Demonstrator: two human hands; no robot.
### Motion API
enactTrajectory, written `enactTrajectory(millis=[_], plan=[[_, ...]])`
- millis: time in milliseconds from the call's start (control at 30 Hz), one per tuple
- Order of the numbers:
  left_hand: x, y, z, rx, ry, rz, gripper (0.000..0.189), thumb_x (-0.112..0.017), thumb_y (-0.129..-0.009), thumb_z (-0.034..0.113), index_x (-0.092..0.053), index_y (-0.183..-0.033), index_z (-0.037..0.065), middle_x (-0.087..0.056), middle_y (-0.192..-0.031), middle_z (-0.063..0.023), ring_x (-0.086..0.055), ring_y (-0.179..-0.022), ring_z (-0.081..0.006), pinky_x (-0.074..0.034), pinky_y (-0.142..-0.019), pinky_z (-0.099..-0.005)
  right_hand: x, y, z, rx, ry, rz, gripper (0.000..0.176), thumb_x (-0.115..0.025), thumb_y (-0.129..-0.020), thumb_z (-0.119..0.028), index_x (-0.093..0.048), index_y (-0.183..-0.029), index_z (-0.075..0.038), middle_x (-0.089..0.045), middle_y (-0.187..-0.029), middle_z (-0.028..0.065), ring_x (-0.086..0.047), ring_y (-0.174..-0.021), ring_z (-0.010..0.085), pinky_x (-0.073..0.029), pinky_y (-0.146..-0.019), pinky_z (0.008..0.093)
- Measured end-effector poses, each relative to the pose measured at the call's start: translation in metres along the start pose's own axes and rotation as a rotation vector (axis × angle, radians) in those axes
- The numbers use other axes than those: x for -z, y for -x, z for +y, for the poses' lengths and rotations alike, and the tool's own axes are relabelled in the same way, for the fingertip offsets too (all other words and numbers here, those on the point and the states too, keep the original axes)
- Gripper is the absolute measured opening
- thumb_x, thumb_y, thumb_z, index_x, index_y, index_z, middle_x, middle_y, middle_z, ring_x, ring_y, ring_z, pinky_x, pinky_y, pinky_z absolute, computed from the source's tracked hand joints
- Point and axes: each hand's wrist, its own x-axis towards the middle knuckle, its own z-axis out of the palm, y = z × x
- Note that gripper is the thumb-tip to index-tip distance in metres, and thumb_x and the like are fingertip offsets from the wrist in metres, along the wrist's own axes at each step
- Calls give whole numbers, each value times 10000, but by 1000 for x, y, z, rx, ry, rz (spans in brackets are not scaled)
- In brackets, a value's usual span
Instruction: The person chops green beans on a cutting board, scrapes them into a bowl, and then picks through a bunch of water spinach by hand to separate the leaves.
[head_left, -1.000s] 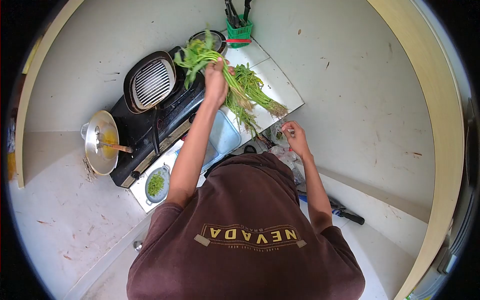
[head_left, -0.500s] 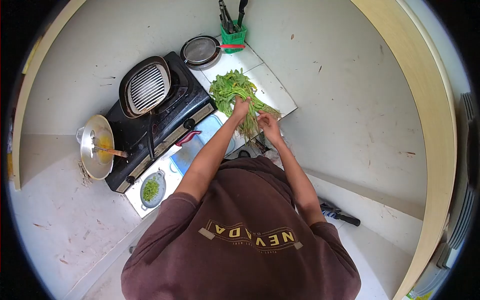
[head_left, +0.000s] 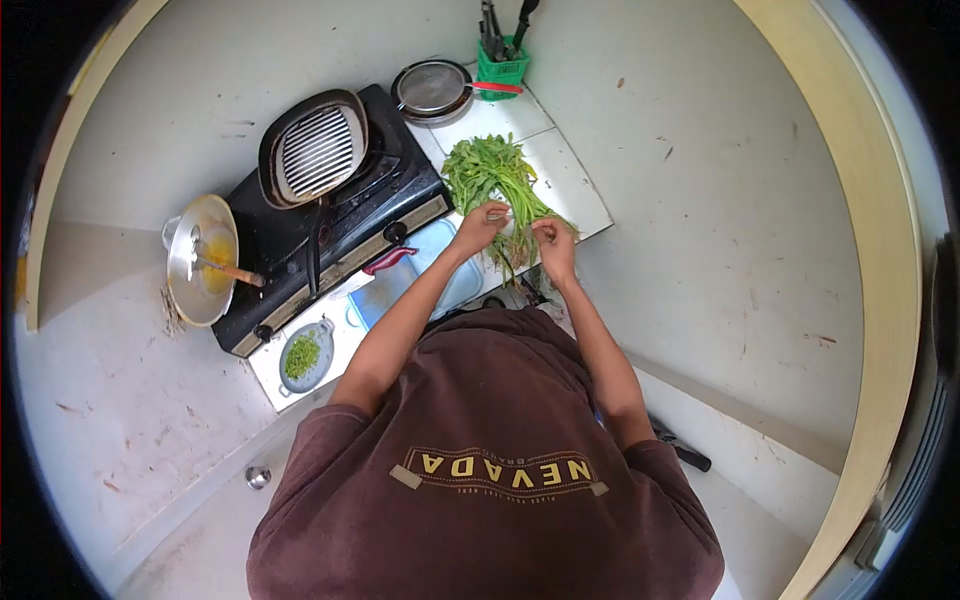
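A bunch of leafy greens point(head_left: 492, 165) with long stems and thin brownish roots lies spread on the white tiled counter, roots toward me. At the left side of the stems is my left hand point(head_left: 480, 230), its fingers curved and apart, not wrapped round the bunch. My right hand point(head_left: 556, 248) is at the root end on the right, thumb and fingertips pinched together at the stems. What sits between those fingertips is too small to make out. Just left of my left forearm lies a blue chopping board point(head_left: 383, 297), with a red-handled knife point(head_left: 390, 261) on it.
A black two-burner stove point(head_left: 400, 170) carries a ridged grill pan point(head_left: 318, 150) and a metal wok point(head_left: 192, 262) with yellow contents and a wooden-handled utensil. A small grey dish point(head_left: 327, 345) holds chopped greens. Behind stand a strainer point(head_left: 432, 86) and a green utensil basket point(head_left: 503, 68).
My left hand has loosened from around the stems and moved to their left side. My right hand's fingers have closed in at the root end. The camera view has shifted slightly.
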Motion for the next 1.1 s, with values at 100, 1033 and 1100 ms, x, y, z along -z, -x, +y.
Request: enactTrajectory(millis=[100,1033,1100], plan=[[-4,38,17,-103,132,-49,382,-665,-963,82,-581,-1330,23,-646,-1208,-93,-655,-989,-166,-534,-841,-285,1,7,-13,77,-8,-169,114,-694,-911,-85,-700,-988,-2,-698,-976,104,-666,-916,189,-508,-833,307],[217,257,-41,-26,430,886,100,-630,-963,47,-664,-1041,-4,-673,-899,-44,-655,-840,-111,-548,-771,-251,-213,103,-75,-199,-63,-1022,201,-586,-1021,-187,-648,-1090,-9,-700,-953,48,-648,-833,128,-504,-771,273],[235,236,-40,-15,435,839,97,-639,-967,61,-665,-1038,0,-676,-894,-40,-652,-833,-106,-539,-754,-241,-216,105,-76,-215,-71,-999,181,-580,-1018,-150,-647,-1074,8,-697,-930,58,-649,-817,134,-510,-769,274]])
